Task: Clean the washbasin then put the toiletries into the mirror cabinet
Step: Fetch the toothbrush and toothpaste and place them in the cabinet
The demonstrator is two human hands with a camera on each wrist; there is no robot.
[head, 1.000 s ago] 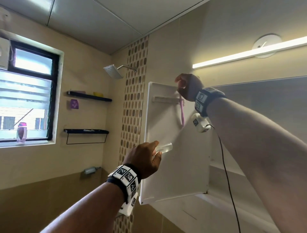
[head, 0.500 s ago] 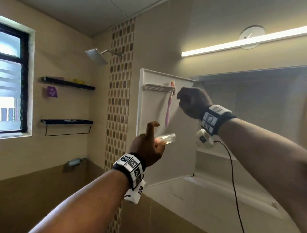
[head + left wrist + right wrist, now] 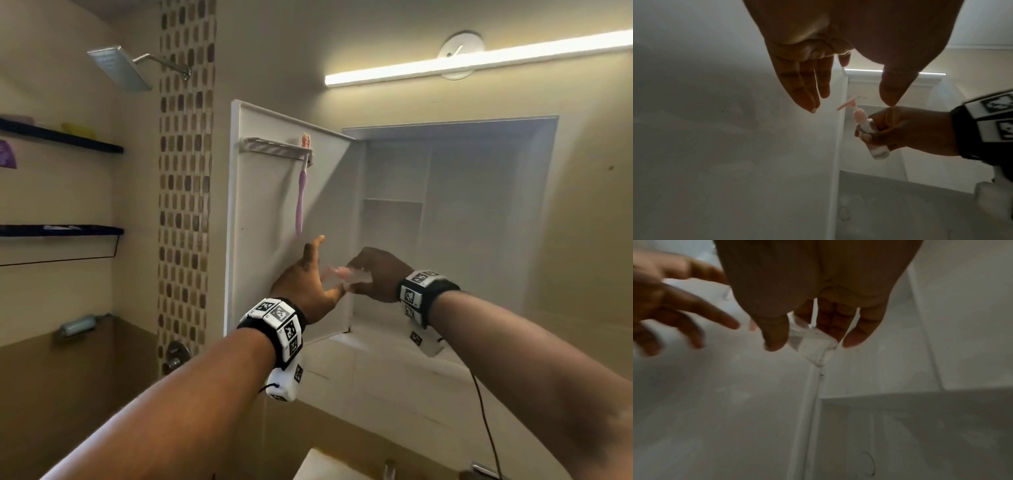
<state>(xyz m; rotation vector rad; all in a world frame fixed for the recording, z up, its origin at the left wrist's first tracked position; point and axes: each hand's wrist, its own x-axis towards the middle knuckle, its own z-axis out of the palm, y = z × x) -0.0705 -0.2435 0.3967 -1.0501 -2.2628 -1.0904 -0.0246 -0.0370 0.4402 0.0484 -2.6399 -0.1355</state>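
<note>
A small clear pump bottle (image 3: 354, 278) with a pink pump head (image 3: 846, 104) is gripped in my right hand (image 3: 375, 274), thumb and fingers wrapped round its body (image 3: 813, 344). My left hand (image 3: 313, 274) is just left of it with fingers spread, holding nothing. Both hands are in front of the lower part of the open mirror cabinet (image 3: 452, 212), near the hinge edge. A purple toothbrush (image 3: 301, 195) hangs from the rack (image 3: 274, 145) on the inside of the cabinet door (image 3: 263, 240).
A small inner shelf (image 3: 392, 200) sits in the cabinet's left section, with a ledge (image 3: 376, 363) below the cabinet. A light bar (image 3: 479, 58) glows above. Left are a shower head (image 3: 118, 68) and two dark wall shelves (image 3: 61, 137).
My right hand came down from the toothbrush rack and took the pump bottle from my left hand, which has opened. The toothbrush stays hanging on the rack.
</note>
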